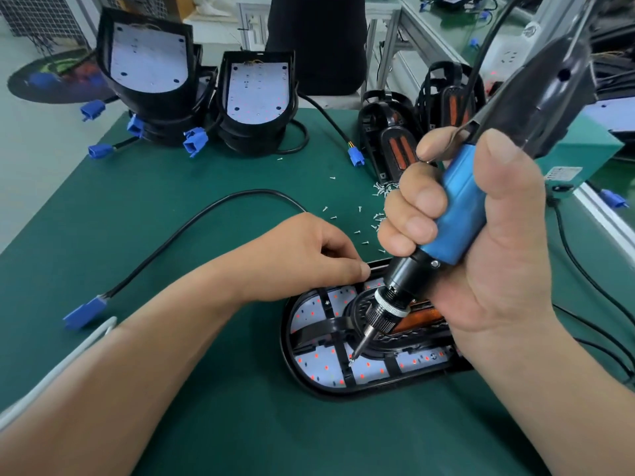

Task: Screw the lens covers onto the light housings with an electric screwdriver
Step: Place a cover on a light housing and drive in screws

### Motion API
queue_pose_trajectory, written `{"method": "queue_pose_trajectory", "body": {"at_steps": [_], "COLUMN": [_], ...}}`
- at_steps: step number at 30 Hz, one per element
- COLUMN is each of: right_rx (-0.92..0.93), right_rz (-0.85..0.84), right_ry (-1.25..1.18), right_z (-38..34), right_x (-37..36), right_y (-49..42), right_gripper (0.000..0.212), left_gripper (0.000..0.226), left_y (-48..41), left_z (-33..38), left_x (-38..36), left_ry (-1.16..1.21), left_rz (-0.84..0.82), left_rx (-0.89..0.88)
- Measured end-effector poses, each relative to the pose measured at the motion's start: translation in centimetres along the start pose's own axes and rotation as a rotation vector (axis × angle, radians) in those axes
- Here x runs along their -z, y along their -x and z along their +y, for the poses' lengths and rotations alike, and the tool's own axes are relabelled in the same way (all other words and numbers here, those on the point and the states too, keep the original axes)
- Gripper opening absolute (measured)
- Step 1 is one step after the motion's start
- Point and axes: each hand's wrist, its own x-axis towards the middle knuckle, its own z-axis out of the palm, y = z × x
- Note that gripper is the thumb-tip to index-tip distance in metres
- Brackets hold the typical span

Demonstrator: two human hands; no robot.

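Inside light housing [286,341], lens cover [323,326], screwdriver [458,214] tip

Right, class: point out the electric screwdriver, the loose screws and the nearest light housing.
electric screwdriver [460,201]: head view, blue grip.
loose screws [379,190]: head view, the pile.
light housing [343,394]: head view, black near rim.

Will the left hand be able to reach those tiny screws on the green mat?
Probably yes. The left hand rests at the far rim of the light housing, and loose screws lie on the mat just beyond its knuckles, with nothing between.
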Motion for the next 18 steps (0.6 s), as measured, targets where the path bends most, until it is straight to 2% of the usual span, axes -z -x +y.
{"method": "queue_pose_trajectory", "body": {"at_steps": [4, 13, 18], "right_rx": [0.001, -0.001, -0.001], "right_rz": [-0.021, -0.085, -0.182], "right_ry": [0.009, 0.018, -0.008], "right_z": [0.2, 0.6, 0.3], "right_x": [0.1, 0.4, 0.1], "right_y": [0.1, 0.2, 0.4], "right_gripper": [0.037, 0.043, 0.047], "left_gripper": [0.033, 0.044, 0.051], "left_y": [0.0, 0.2, 0.3], "left_z": [0.1, 0.9, 1.2], "left_x": [-0.1, -0.2, -0.4], "left_ry": [-0.007, -0.005, -0.016], "left_rz": [0.002, 0.004, 0.027], "left_rx": [-0.007, -0.03, -0.042]}}
